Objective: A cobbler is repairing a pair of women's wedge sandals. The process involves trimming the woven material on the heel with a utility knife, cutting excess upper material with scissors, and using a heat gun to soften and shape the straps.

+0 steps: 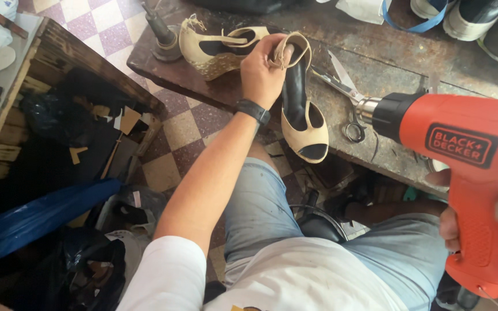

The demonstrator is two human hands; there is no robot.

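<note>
Two cream wedge sandals lie at the near edge of a worn wooden bench [387, 63]. The left hand [263, 72] is clenched around the heel strap of the nearer sandal [304, 112], whose toe hangs over the bench edge toward the person's knees. The other sandal [220, 49] rests on its side just behind the hand, beside a metal stand [162, 34]. The right hand [491, 230] grasps the handle of an orange heat gun [462, 155], its nozzle aimed toward the held sandal. Scissors [344, 95] lie on the bench between nozzle and sandal.
</note>
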